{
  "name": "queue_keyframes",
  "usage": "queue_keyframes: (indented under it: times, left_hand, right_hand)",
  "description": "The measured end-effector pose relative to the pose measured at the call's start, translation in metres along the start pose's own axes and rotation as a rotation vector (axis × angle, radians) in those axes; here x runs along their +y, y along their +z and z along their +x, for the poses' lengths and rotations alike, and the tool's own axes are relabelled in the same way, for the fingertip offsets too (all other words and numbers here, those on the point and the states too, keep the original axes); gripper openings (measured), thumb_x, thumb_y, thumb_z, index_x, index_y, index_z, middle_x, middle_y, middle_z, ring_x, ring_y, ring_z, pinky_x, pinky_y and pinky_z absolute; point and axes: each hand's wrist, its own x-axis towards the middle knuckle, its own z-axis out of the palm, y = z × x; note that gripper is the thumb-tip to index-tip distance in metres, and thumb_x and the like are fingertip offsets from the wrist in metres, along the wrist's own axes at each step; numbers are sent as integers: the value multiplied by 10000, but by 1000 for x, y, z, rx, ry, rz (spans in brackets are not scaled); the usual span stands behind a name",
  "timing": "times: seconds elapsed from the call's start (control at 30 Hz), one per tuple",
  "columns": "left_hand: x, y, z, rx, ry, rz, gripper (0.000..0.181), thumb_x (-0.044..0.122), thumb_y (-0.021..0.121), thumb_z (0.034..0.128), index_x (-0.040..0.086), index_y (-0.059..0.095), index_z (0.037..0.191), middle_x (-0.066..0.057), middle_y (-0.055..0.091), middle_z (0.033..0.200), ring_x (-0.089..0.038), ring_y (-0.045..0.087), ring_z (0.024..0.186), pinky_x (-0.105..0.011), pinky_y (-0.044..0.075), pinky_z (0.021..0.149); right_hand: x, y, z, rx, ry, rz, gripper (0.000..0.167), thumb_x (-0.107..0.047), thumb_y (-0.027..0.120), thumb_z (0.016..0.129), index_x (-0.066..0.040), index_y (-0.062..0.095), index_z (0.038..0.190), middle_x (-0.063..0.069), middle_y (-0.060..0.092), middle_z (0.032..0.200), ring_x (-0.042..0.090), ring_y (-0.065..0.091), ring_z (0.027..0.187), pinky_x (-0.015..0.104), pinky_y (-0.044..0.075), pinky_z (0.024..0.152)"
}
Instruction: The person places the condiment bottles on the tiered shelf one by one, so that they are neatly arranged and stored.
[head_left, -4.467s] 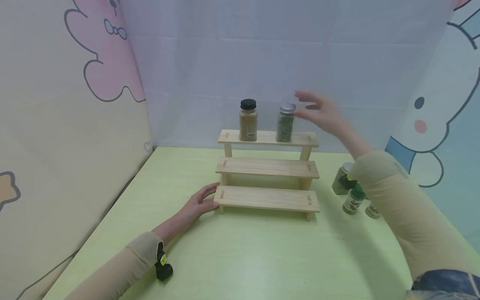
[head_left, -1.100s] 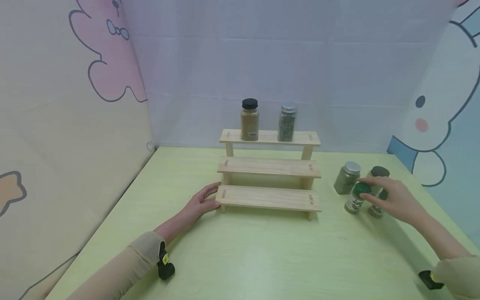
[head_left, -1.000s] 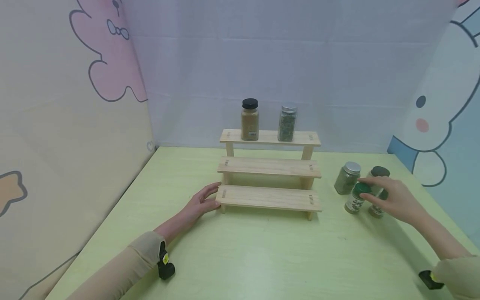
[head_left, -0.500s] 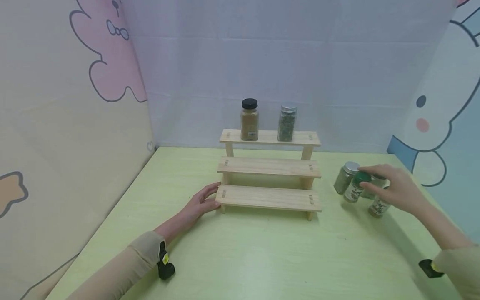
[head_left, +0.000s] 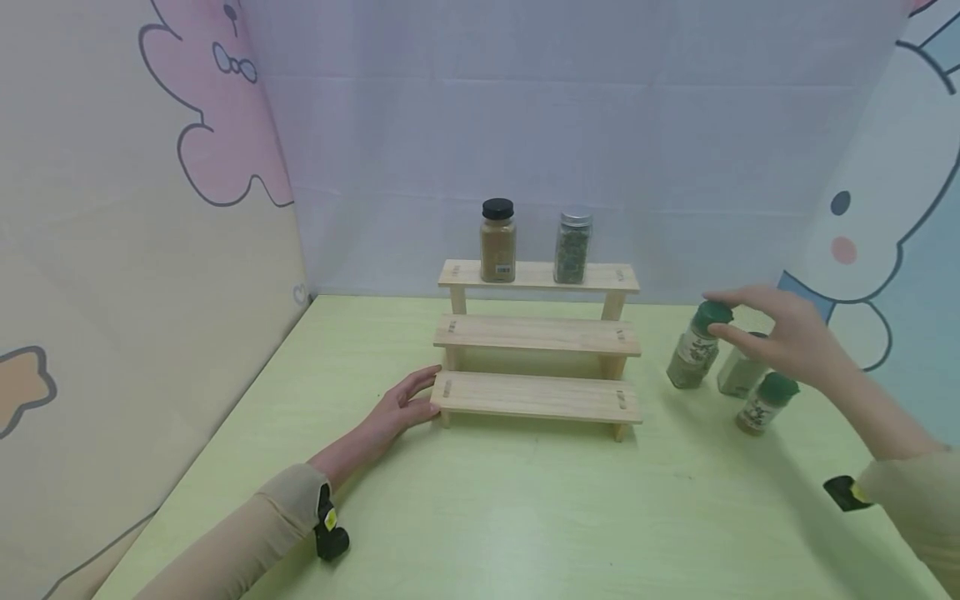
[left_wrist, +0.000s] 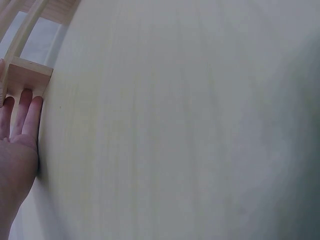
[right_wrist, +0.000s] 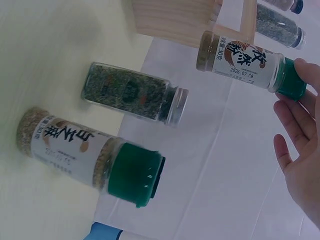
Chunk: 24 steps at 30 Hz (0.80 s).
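The right hand (head_left: 798, 337) pinches the green cap of a labelled spice bottle (head_left: 699, 335), lifted in front of a silver-capped jar (head_left: 686, 371). In the right wrist view this bottle (right_wrist: 245, 62) is between thumb and fingers of the right hand (right_wrist: 305, 145). On the left, the left hand (head_left: 386, 421) touches the left end of the lowest shelf (head_left: 536, 396) of a three-step wooden rack; in the left wrist view the fingers of the left hand (left_wrist: 17, 150) reach the rack's leg (left_wrist: 29, 75). A black-capped jar (head_left: 498, 250) and a silver-capped green jar (head_left: 572, 254) stand on the top shelf.
Beside the held bottle on the table stand another jar (head_left: 738, 371) and a second green-capped bottle (head_left: 763, 407). The middle shelf (head_left: 536, 333) is behind the lowest one. Printed cloth walls (head_left: 480, 142) surround the table (head_left: 480, 517) at the back and sides.
The right hand has risen from the group of bottles with the green-capped bottle, which has left the table. The left hand stays at the rack.
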Motion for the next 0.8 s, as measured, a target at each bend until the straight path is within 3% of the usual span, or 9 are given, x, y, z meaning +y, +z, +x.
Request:
queue_keyframes:
  times: [0.1,0.23,0.33,0.5,0.6,0.8]
  left_hand:
    - [-1,0,0,0,-5,-4,642,176,601,977,295,309,1536,-41,293,1619,-286,495,1375,-434,417,1111]
    - [-1,0,0,-4,-10,-1,643,189,604,980,303,304,1537,-34,286,1623,-288,488,1381,-435,413,1113]
    - [-1,-1,0,-1,-11,5,643,192,604,980,294,302,1539,-43,283,1624,-299,483,1384,-441,414,1112]
    - [0,-1,0,6,-16,1,645,189,610,976,292,309,1537,-43,289,1621,-302,476,1391,-440,417,1112]
    - [1,0,0,5,-12,1,645,189,610,975,292,310,1537,-44,289,1622,-305,472,1395,-445,417,1114]
    - [0,0,1,1,-7,4,645,182,603,978,292,306,1539,-47,286,1624,-305,469,1396,-448,412,1120]
  right_hand:
    - [-9,1,8,-10,38,8,528,-93,830,756,-185,687,1256,-98,699,1175,-304,372,1122,-44,258,921]
    - [-19,5,19,-3,23,42,539,-77,829,756,-192,682,1261,-314,570,1182,-278,404,1118,-27,263,951]
    - [-29,10,29,-16,-8,67,548,-49,821,754,-174,677,1267,-232,623,1169,-250,433,1102,2,287,961]
    - [-44,18,45,-51,-7,61,522,-111,809,794,-203,664,1287,53,718,1158,-214,445,1093,134,362,967]
    - [-50,26,55,-40,-48,66,508,-119,816,787,-192,676,1270,53,732,1126,-138,509,1065,196,396,949]
    - [-63,44,79,-25,-168,123,506,-99,832,759,-168,695,1241,23,753,1059,57,634,1004,194,434,927]
